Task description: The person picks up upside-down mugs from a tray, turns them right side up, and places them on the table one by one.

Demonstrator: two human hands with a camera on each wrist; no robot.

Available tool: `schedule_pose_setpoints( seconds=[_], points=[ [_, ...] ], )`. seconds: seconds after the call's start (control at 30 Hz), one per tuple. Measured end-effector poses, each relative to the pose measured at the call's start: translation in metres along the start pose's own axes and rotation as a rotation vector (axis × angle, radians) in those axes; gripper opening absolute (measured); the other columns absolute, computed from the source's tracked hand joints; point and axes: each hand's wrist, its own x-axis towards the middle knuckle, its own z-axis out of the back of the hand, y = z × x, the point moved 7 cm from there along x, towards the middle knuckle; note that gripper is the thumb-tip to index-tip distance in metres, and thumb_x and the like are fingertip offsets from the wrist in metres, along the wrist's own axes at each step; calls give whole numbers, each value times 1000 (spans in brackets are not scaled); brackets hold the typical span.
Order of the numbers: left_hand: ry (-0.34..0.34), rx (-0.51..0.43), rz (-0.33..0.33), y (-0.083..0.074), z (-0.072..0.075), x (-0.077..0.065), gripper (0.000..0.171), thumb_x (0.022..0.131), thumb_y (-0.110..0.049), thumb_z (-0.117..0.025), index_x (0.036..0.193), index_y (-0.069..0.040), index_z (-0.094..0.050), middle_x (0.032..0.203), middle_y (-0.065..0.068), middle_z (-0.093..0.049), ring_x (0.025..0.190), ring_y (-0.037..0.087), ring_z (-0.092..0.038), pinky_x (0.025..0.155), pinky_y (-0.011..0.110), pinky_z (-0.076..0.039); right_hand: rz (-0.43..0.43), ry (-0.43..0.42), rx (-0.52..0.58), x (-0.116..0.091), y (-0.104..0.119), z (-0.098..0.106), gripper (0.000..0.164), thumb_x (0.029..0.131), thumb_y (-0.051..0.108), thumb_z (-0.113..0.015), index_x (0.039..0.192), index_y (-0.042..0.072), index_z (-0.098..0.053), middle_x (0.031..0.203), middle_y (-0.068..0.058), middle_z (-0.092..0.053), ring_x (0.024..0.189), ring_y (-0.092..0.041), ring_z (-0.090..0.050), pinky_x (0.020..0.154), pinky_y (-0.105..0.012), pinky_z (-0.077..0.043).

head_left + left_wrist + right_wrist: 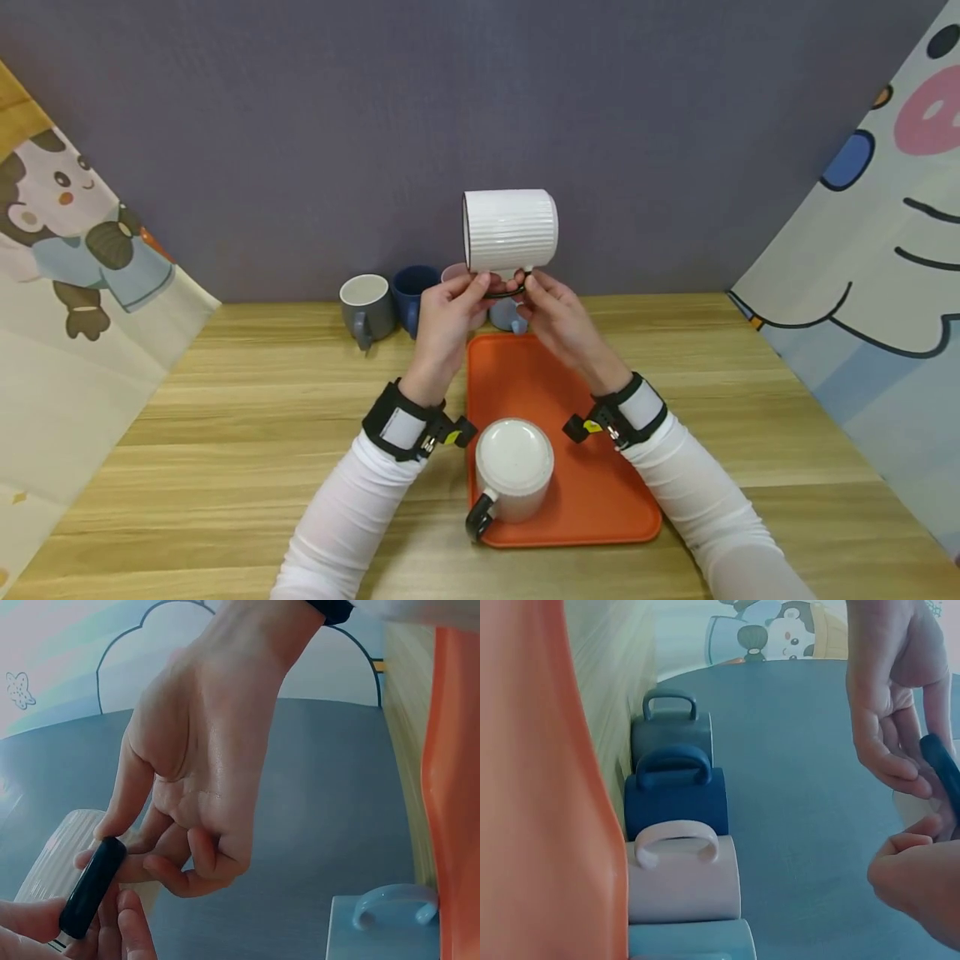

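Note:
A white ribbed mug [512, 229] with a black handle [94, 889] is held up on its side, its mouth toward the left and its handle downward. My left hand [441, 325] pinches the handle near the rim end. At the base end, the thumb and fingers of my right hand [562, 325] pinch the same handle. In the head view the fingers partly cover the handle. Below, another white mug [514, 467] stands upside down on the orange tray [600, 508], its black handle pointing to the near left, over the tray's edge.
Along the back of the wooden table [262, 433] stand a grey mug [367, 304], a navy mug [676, 806], a pink mug [686, 885] and a light blue mug [382, 930]. A dark grey wall [300, 167] rises behind them; printed panels flank the table.

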Motion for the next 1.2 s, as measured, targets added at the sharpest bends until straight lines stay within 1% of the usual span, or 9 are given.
schedule_pose_setpoints(
  seconds=[0.13, 0.23, 0.37, 0.5, 0.57, 0.73, 0.9, 1.07, 1.2],
  points=[
    [-25, 4, -4, 0, 1, 0, 25, 92, -10, -60, 105, 11, -66, 82, -1, -69, 76, 9, -68, 82, 31, -55, -46, -16, 28, 0, -4, 0, 19, 102, 20, -38, 99, 13, -56, 96, 4, -57, 89, -11, -47, 74, -23, -34],
    [-34, -8, -6, 1, 1, 1, 25, 92, -9, -60, 104, 12, -65, 80, -2, -67, 75, 9, -68, 77, 27, -56, -70, -28, 35, 0, -5, -1, 20, 102, 21, -36, 99, 13, -55, 96, 4, -56, 88, -10, -49, 72, -23, -35],
    [-41, -41, -22, 0, 2, 2, 25, 92, -8, -60, 104, 13, -64, 80, -2, -67, 76, 9, -67, 78, 28, -56, -101, -29, 59, 0, -8, -2, 20, 102, 23, -36, 99, 14, -54, 95, 4, -54, 86, -11, -46, 70, -24, -32],
    [-40, -71, -54, -2, 1, 3, 23, 92, -8, -60, 101, 13, -64, 79, -1, -66, 75, 8, -66, 80, 31, -55, -119, -21, 88, 1, -9, -4, 20, 101, 26, -38, 98, 15, -53, 93, 3, -50, 85, -12, -42, 72, -25, -29],
    [-36, -91, -70, -2, 0, 2, 21, 92, -7, -60, 97, 12, -64, 79, 0, -66, 75, 9, -65, 78, 29, -55, -125, -12, 96, 1, -10, -5, 20, 101, 27, -38, 98, 15, -53, 94, 4, -50, 85, -12, -41, 72, -25, -28],
    [-32, -155, -99, -3, -1, 2, 13, 91, -5, -60, 84, 3, -67, 77, 2, -65, 74, 11, -64, 75, 24, -54, -152, 26, 90, 1, -14, -8, 20, 102, 28, -37, 98, 17, -53, 96, 5, -56, 86, -10, -48, 71, -24, -30],
    [-13, -173, -130, -4, -2, 2, 21, 92, -4, -59, 73, -7, -68, 78, 1, -64, 73, 11, -64, 74, 23, -54, -154, 49, 107, 1, -15, -10, 23, 102, 27, -34, 100, 16, -54, 95, 3, -57, 86, -12, -50, 71, -23, -32],
    [16, -224, -139, -5, -5, 3, 26, 92, -2, -57, 69, -7, -68, 75, 2, -64, 72, 12, -65, 73, 23, -54, -159, 20, 99, 2, -17, -10, 25, 103, 26, -34, 105, 13, -56, 94, 2, -56, 84, -12, -48, 71, -22, -33],
    [16, -241, -141, -5, -5, 2, 26, 92, 0, -56, 69, -6, -67, 73, 3, -64, 73, 13, -64, 74, 22, -53, -197, -12, 99, 2, -22, -10, 25, 103, 26, -33, 105, 12, -54, 93, 2, -52, 83, -12, -45, 71, -22, -31]
  ],
)
